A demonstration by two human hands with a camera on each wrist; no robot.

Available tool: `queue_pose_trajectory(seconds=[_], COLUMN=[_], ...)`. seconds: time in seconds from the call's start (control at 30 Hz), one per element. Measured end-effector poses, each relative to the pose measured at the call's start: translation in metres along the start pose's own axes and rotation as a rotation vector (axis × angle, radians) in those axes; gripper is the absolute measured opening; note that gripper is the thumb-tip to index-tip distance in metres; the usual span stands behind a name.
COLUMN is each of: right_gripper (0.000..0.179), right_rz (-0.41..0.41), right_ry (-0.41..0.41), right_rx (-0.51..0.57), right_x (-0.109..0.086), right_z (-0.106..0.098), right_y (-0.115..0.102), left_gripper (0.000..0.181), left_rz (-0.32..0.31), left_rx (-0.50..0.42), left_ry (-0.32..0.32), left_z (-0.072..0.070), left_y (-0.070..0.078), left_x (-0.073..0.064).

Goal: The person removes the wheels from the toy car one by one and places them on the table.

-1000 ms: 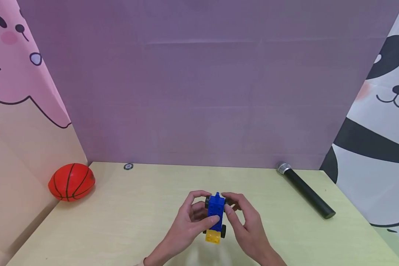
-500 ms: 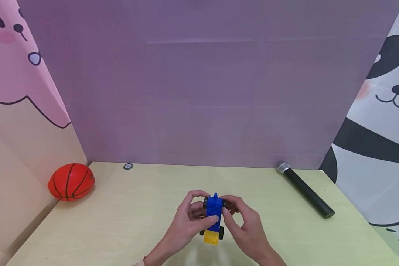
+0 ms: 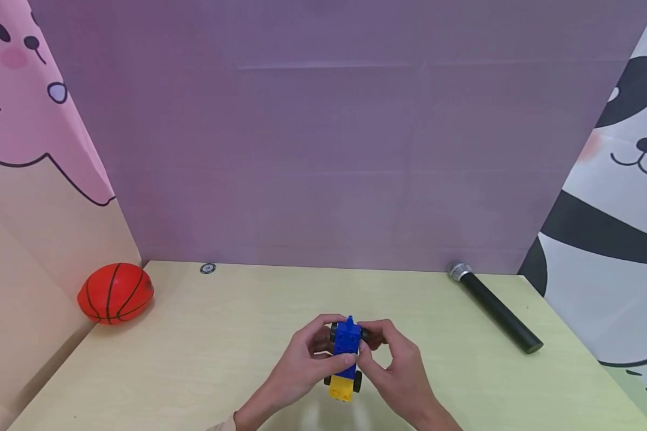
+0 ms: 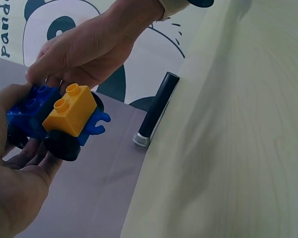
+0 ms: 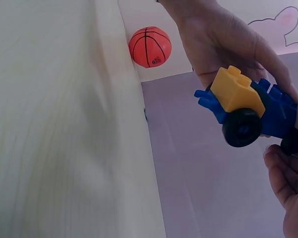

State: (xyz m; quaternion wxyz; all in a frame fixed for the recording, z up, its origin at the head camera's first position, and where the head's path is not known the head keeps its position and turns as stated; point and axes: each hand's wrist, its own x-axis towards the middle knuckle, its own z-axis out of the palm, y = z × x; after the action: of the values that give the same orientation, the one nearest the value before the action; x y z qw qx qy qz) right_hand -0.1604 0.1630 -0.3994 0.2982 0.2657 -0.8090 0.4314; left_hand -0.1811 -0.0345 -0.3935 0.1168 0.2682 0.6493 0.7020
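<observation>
A toy block car (image 3: pixel 347 340) with a blue body, black wheels and a yellow two-stud brick (image 3: pixel 341 388) at its near end is held up over the table. My left hand (image 3: pixel 302 365) grips it from the left, thumb across the blue top and fingers beneath. From the other side my right hand (image 3: pixel 396 371) pinches it around the far right wheel with thumb and fingers. A blue forked hitch (image 4: pixel 97 123) sticks out below the yellow brick in the left wrist view. One black wheel (image 5: pixel 242 127) faces the right wrist camera; the car's underside is mostly hidden by fingers.
On the pale wooden table (image 3: pixel 221 335), a red ball with black lines (image 3: pixel 115 293) sits at the left edge. A small round disc (image 3: pixel 207 268) lies at the back. A black microphone (image 3: pixel 496 308) lies at the right, before a purple backdrop (image 3: pixel 323 149).
Both hands and the toy car have shifted slightly toward me. My right thumb has moved closer in against the blue body. The ball, disc and microphone stay put.
</observation>
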Motion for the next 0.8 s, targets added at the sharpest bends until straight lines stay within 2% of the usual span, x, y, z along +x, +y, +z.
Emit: queue_pose_trajectory(seconds=[0.27,0.57,0.67,0.8], right_gripper=[0.034,0.040,0.033,0.021], right_rz=[-0.020,-0.113,-0.094,0.073], right_ry=[-0.008,-0.005,-0.015,-0.067], right_rx=[-0.060,-0.117,-0.017,0.244], right_x=[0.001,0.001,0.001,0.000], right_z=[-0.001,-0.005,-0.007,-0.007], right_y=[-0.001,0.002,0.008,0.013], left_gripper=[0.043,0.042,0.042,0.042], left_rz=[0.032,0.059,0.058,0.052], left_rx=[0.059,0.106,0.096,0.066], left_ry=[0.042,0.066,0.057,0.041], left_z=[0.003,0.006,0.007,0.008], left_y=[-0.001,-0.003,-0.002,0.000], left_x=[-0.002,0.000,0.000,0.000])
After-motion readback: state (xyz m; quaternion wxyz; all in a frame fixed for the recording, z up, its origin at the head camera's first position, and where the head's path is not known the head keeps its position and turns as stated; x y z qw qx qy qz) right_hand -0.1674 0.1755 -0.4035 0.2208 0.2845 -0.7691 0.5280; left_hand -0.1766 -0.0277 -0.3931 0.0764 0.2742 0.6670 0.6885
